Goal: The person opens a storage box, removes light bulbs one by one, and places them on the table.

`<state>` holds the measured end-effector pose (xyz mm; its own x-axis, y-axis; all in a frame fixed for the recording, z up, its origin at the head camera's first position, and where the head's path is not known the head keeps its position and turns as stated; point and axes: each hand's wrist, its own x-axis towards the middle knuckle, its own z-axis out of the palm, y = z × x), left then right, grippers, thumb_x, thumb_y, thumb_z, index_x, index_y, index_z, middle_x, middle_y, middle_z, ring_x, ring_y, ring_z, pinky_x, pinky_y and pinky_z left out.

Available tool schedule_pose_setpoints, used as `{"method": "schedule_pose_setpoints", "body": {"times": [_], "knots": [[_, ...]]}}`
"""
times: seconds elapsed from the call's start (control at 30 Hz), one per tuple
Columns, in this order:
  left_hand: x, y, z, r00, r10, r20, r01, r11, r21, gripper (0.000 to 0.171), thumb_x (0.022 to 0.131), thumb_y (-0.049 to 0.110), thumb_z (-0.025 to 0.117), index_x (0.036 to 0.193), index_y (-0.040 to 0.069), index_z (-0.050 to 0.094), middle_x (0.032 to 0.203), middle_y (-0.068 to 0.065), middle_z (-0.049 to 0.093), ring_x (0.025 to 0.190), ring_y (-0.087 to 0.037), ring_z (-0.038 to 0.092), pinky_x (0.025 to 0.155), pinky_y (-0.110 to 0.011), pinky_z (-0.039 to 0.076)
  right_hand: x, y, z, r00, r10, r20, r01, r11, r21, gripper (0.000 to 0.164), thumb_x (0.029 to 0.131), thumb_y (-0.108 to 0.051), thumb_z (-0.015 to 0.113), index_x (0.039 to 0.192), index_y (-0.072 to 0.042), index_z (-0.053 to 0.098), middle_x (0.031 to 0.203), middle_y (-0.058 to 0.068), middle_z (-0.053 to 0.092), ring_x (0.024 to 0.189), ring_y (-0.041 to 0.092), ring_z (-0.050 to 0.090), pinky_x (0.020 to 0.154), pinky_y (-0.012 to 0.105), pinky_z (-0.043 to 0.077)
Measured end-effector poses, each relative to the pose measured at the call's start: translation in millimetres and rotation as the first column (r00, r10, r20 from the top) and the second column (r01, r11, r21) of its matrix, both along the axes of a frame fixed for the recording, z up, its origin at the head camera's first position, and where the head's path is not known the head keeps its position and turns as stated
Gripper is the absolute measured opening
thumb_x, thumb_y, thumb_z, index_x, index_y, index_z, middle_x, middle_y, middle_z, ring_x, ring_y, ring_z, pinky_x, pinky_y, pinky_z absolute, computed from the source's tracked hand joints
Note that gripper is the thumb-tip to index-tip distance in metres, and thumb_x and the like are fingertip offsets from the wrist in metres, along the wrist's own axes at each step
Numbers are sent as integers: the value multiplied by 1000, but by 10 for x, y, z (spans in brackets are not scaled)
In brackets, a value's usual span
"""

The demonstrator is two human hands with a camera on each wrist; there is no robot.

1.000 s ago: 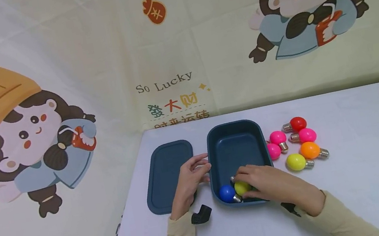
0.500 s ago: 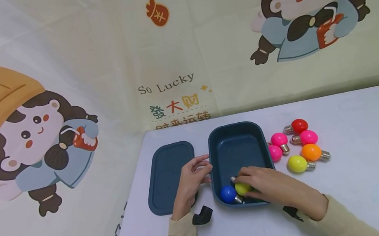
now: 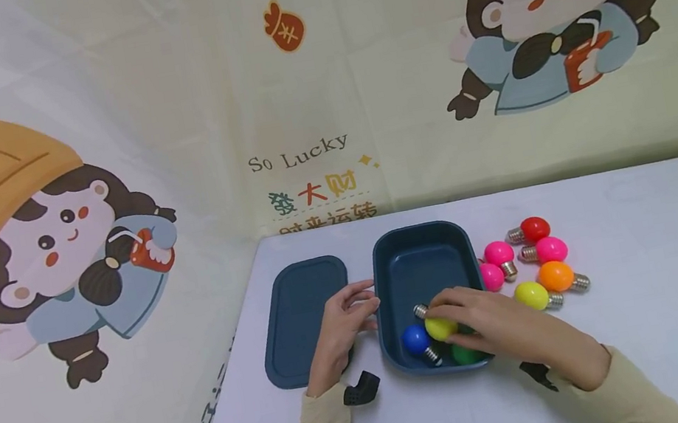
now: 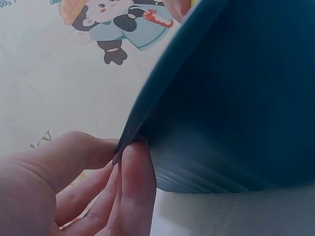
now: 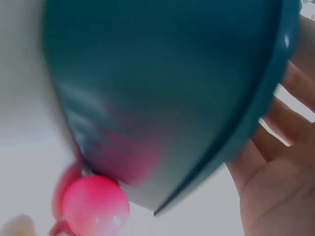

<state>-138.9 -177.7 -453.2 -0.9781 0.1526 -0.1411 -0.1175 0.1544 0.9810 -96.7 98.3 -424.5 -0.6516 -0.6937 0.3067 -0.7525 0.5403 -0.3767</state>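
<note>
A dark blue open box [image 3: 419, 237] stands on the table, its wall [image 5: 167, 64] filling much of the right wrist view. My left hand [image 3: 341, 316] pinches its left rim; thumb and a finger [image 4: 136, 172] meet there in the left wrist view. Reaching into the near end, my right hand [image 3: 488, 317] grips a yellow light bulb [image 3: 441, 329], whose metal base points up and left. Beside that lies a blue bulb [image 3: 416, 339] with its base toward me. A green bulb [image 3: 467, 353] shows partly beneath the right hand. The right fingertips are hidden behind the box in the right wrist view.
Right of the box lie a red bulb [image 3: 536, 229], an orange bulb [image 3: 555, 275], another yellow bulb [image 3: 531, 296] and several pink bulbs [image 3: 498, 252]. A flat dark blue lid [image 3: 301, 307] rests left of the box, near the table's left edge. A printed cloth [image 3: 398, 82] hangs behind.
My right hand has shifted slightly right and up with the yellow bulb. The blue bulb has moved a little right, and a green bulb has come into sight. My left hand stays at the rim.
</note>
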Motion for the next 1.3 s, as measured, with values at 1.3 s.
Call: {"method": "schedule_pose_setpoints", "body": {"times": [1.3], "knots": [[-4, -10, -9, 1000, 4, 12, -4, 1000, 7, 41, 92, 23, 72, 130, 12, 63, 113, -11, 64, 91, -17, 66, 71, -29, 60, -123, 989, 178, 962, -232, -144, 223, 972, -77, 55, 72, -12, 88, 123, -14, 67, 121, 2, 63, 108, 24, 63, 78, 31, 60]]}}
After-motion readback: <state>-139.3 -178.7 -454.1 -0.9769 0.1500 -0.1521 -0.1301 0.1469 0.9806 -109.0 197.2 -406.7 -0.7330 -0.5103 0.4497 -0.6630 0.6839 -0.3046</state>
